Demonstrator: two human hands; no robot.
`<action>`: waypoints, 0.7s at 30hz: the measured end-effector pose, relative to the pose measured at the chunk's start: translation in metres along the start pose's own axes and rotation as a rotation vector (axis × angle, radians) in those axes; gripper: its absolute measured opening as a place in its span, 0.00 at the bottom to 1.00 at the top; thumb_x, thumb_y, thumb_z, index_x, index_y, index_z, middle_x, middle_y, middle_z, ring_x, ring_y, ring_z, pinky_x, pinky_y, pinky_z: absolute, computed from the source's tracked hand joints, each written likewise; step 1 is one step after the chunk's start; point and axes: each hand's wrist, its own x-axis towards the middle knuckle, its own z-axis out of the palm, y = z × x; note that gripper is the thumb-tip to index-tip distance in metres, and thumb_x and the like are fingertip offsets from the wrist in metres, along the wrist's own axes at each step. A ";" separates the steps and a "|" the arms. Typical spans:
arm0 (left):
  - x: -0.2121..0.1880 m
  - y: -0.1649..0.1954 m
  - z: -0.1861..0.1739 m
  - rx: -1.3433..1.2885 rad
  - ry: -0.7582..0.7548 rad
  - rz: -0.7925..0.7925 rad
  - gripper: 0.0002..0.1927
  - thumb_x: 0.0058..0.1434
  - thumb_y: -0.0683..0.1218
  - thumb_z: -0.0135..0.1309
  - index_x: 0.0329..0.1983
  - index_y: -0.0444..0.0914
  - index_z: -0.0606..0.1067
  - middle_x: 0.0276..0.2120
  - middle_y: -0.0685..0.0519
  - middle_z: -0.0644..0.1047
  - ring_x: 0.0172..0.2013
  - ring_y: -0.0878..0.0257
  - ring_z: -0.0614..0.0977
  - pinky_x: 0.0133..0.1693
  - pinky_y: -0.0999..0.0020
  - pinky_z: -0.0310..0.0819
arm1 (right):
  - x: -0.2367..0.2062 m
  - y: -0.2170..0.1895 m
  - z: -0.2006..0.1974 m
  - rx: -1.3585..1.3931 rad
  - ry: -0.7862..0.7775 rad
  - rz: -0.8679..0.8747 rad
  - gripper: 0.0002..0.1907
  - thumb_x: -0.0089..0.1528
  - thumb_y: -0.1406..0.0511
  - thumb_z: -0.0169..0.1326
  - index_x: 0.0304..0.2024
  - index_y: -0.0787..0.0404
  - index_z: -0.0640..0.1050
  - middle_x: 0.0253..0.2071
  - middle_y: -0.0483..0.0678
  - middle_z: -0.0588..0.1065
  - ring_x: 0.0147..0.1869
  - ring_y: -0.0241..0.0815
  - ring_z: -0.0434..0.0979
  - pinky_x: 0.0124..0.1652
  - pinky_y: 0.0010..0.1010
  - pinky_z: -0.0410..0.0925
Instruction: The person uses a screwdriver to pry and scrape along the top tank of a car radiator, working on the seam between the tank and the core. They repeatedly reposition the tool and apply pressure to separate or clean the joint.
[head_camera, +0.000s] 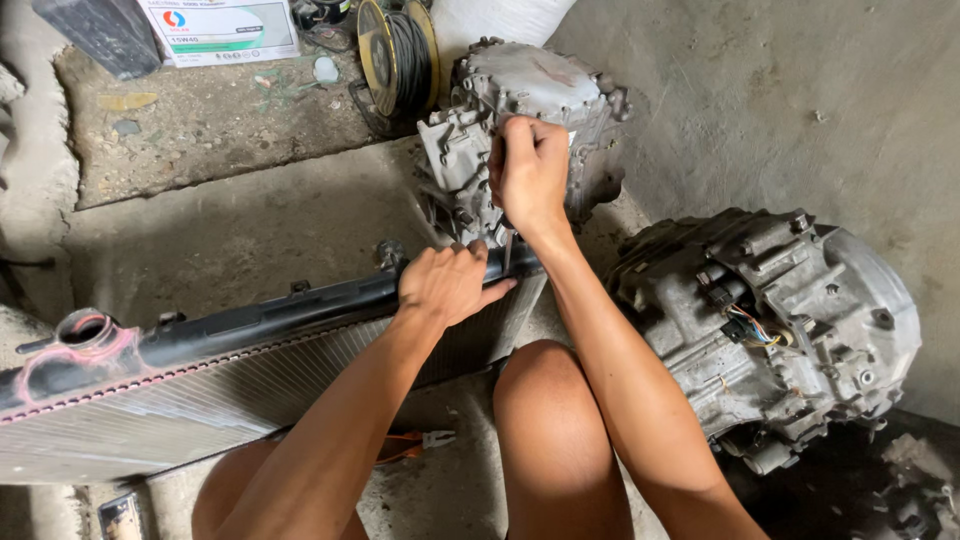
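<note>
A car radiator (200, 400) with silver fins and a black plastic top tank (270, 315) lies across my knees, tilted up to the right. My left hand (445, 285) is clamped over the tank near its right end. Just above it, my right hand (528, 175) is closed around a tool handle. A thin metal shaft (508, 250) runs down from that hand to the tank's end beside my left fingers. The tool's tip is hidden. The filler neck (85, 328) with pink stains sits at the radiator's left end.
A grey gearbox housing (530, 110) stands right behind my hands, and a bigger one (790, 320) lies to the right against the concrete wall. Orange-handled pliers (410, 445) lie on the floor under the radiator. A cable reel (398, 55) and a cardboard box (220, 30) sit at the back.
</note>
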 end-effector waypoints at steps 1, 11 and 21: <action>-0.001 0.001 -0.001 0.007 0.008 0.007 0.43 0.66 0.74 0.41 0.59 0.31 0.71 0.32 0.41 0.83 0.34 0.51 0.87 0.36 0.57 0.80 | 0.005 0.002 -0.001 -0.007 0.019 0.022 0.23 0.68 0.61 0.44 0.19 0.63 0.69 0.14 0.44 0.66 0.13 0.33 0.60 0.15 0.29 0.53; -0.012 0.006 0.007 0.018 0.194 0.108 0.45 0.61 0.73 0.47 0.55 0.26 0.71 0.32 0.39 0.83 0.33 0.48 0.86 0.36 0.56 0.80 | -0.015 -0.018 -0.027 0.194 0.034 0.098 0.22 0.68 0.61 0.44 0.20 0.62 0.65 0.13 0.45 0.61 0.12 0.36 0.55 0.14 0.30 0.49; -0.012 0.000 -0.001 0.021 0.111 0.097 0.41 0.61 0.71 0.50 0.51 0.28 0.74 0.33 0.40 0.83 0.34 0.48 0.86 0.36 0.56 0.80 | -0.083 -0.036 -0.035 0.172 -0.022 -0.269 0.20 0.70 0.65 0.41 0.23 0.66 0.62 0.18 0.49 0.63 0.17 0.37 0.60 0.18 0.29 0.56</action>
